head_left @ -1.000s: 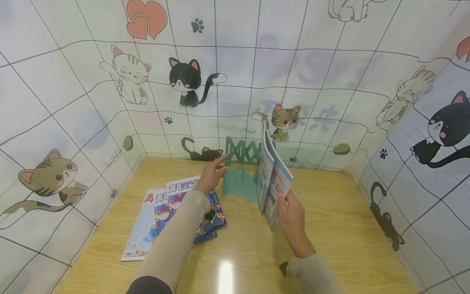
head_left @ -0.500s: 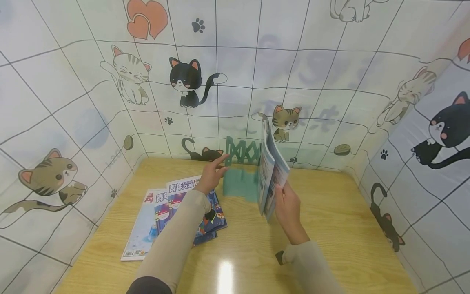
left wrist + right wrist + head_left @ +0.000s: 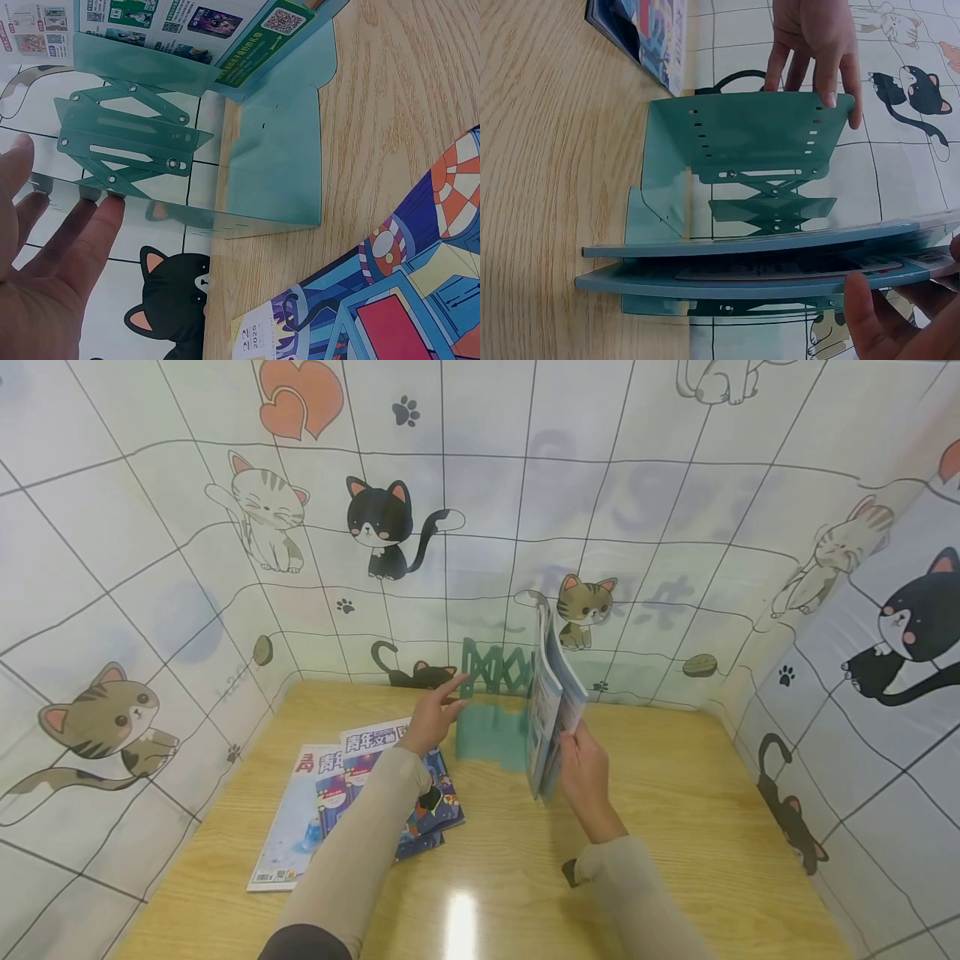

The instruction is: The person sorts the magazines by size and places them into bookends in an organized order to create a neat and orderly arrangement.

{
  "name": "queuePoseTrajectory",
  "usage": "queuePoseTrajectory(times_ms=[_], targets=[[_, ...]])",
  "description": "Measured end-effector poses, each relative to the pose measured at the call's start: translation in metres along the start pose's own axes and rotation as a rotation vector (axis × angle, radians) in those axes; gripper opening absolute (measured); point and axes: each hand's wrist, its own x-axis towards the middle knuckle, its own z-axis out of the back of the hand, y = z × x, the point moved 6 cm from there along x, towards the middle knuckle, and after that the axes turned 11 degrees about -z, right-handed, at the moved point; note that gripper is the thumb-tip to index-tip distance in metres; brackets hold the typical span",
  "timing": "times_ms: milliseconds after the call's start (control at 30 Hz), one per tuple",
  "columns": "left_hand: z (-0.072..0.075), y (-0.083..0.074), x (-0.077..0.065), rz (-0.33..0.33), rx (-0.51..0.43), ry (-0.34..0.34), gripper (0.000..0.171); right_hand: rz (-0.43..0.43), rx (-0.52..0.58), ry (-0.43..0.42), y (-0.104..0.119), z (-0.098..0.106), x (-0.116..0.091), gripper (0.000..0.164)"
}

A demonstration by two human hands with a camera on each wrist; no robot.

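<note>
A green metal expandable book rack (image 3: 754,135) stands at the back of the table, its end plates joined by a crisscross linkage. My left hand (image 3: 431,720) holds the top of its left end plate, thumb inside and fingers (image 3: 105,221) outside. My right hand (image 3: 585,768) grips an upright magazine (image 3: 780,288) by its outer edge. That magazine stands between the rack's right end plate (image 3: 656,304) and another upright magazine (image 3: 705,250). Most of both covers is hidden in the right wrist view.
Several magazines lie overlapping on the table's left, one with a pale blue cover (image 3: 281,839) and one dark blue (image 3: 442,793). A cat-print sheet (image 3: 487,510) encloses the wooden table (image 3: 660,827) at the back and sides.
My right hand has pushed the gripped magazine back toward the wall and slightly left, closer in line with the other upright one. The left hand has stayed in place.
</note>
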Motion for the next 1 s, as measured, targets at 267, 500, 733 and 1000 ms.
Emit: queuePoseTrajectory(times_ms=[267,500,733,1000], targets=[[0.0005,-0.0005,-0.0006,0.013,-0.010,-0.005,0.054,-0.023,-0.012,0.011,-0.0025,-0.0059,0.0075,0.036],[0.0004,0.0001,-0.0002,0.006,-0.014,-0.009,0.054,-0.010,-0.019,-0.001,-0.0015,-0.0076,0.0104,0.035],[0.0008,-0.0008,-0.0003,-0.004,-0.003,-0.005,0.054,0.009,-0.035,0.008,-0.0011,-0.0093,0.0103,0.036],[0.0004,0.0006,-0.0009,0.010,-0.008,-0.010,0.055,0.028,-0.041,0.036,0.0010,-0.0099,0.0078,0.038]])
